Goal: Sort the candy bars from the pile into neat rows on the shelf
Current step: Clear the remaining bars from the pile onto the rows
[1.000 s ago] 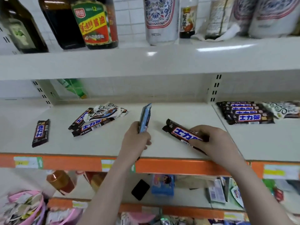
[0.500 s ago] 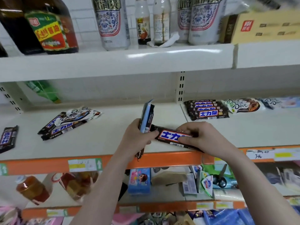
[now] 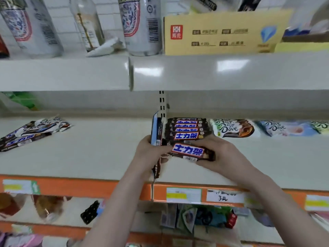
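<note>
left hand [image 3: 148, 154] gripped upright bars [image 3: 156, 130], their lower ends hidden; right hand [image 3: 219, 155] pinched a snickers bar [image 3: 188, 151], blurry pile [image 3: 30, 133] cut off.

"士力架" marks the held candy bar [image 3: 189, 151]; "Dove" marks the white packets [image 3: 233, 128].

your hands hold bars over the shelf [image 3: 99, 157]. row of bars [image 3: 187, 129] just behind your right hand [image 3: 220, 154]; dove packs [image 3: 235, 128] right of it. pile [image 3: 30, 132] far left of your left hand [image 3: 149, 154].
</note>
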The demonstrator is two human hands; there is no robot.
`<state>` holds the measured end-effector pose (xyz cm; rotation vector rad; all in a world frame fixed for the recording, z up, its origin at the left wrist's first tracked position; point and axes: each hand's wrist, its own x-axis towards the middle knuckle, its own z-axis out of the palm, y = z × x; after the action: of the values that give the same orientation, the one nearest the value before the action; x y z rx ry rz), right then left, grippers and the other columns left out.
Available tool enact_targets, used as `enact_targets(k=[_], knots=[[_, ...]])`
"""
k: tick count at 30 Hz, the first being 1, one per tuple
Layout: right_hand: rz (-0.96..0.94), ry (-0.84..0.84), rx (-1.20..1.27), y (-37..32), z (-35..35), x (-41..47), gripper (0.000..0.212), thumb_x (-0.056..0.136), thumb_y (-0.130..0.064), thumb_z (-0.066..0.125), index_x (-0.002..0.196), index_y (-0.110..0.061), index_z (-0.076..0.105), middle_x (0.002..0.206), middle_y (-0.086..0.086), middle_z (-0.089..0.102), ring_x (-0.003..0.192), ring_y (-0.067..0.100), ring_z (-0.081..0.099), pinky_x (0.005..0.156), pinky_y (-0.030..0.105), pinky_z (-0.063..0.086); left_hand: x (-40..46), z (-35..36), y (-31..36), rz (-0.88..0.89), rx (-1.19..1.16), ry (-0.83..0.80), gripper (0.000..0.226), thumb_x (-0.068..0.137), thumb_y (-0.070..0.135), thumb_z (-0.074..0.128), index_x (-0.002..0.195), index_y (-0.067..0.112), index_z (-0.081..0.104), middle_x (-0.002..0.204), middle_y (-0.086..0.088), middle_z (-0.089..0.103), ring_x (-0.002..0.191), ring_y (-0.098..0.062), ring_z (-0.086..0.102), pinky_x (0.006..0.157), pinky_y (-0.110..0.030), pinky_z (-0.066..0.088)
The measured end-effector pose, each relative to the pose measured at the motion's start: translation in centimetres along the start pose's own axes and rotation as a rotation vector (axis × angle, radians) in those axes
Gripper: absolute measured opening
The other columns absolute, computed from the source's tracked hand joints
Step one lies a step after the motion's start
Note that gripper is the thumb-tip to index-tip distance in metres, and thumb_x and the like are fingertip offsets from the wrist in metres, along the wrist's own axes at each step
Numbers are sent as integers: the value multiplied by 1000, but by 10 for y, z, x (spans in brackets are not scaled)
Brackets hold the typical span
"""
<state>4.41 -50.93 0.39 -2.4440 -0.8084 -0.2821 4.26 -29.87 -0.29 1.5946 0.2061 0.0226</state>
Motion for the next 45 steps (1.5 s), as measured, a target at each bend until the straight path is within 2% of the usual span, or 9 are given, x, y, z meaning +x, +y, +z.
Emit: enact_targets(k=[4,8,12,16,24,33,38,42,45], knots=[[-101,19,-96,27,0,6,42,74,-15,74,115,-16,64,101,4,66,91,20,62,76,31,50,8,14,-7,-57,-47,79,20,76,-2,69,85,11,56,80,-8,66,67,-20,64,60,-32,59],[-133,18,-175,47,9,18,40,74,-9,70,113,-13,65,98,7,67,89,25,63,74,34,52,14,14,-13,-89,-87,131,20,74,-3,67,78,10,52,71,-8,57,66,-24,57,76,-45,55],[-135,1,-208,60,18,32,36,77,-12,66,113,-15,64,98,6,66,92,24,62,76,35,51,20,14,-15,-78,-85,155,20,73,0,69,75,11,52,63,-4,55,54,-19,55,70,-39,52],[-109,-3,-200,68,24,39,39,76,-13,69,115,-15,63,100,6,66,96,24,61,80,36,51,22,15,-15,-74,-78,154,20,74,2,68,73,13,52,59,0,55,51,-14,55,61,-32,52],[-71,39,-164,68,30,44,38,76,-11,70,113,-11,65,100,9,67,91,27,61,82,35,49,32,18,-12,-53,-72,139,23,76,1,66,69,14,48,47,7,53,46,-11,51,55,-28,45],[0,46,-198,63,31,50,34,77,-13,68,111,-13,67,97,11,65,89,30,58,84,40,48,38,19,-10,-62,-118,111,17,78,0,65,77,10,51,67,-5,55,64,-21,54,74,-37,48],[10,66,-219,59,31,52,35,73,-15,73,107,-10,69,94,14,64,86,34,59,82,41,48,33,11,-7,-77,-177,104,16,80,0,63,78,10,51,66,-3,49,57,-13,51,45,-18,48],[39,131,-150,51,29,51,35,79,-21,69,113,-10,65,101,11,64,96,30,57,90,38,42,28,-3,-1,-143,-161,-8,10,81,8,66,83,11,56,68,-5,51,61,-15,50,47,-19,51],[53,134,-47,38,28,51,33,84,-23,64,116,-13,63,109,6,63,103,24,54,90,26,36,23,-9,2,-209,-41,-130,16,82,23,68,86,10,58,67,-4,55,51,-12,53,44,-19,47]])
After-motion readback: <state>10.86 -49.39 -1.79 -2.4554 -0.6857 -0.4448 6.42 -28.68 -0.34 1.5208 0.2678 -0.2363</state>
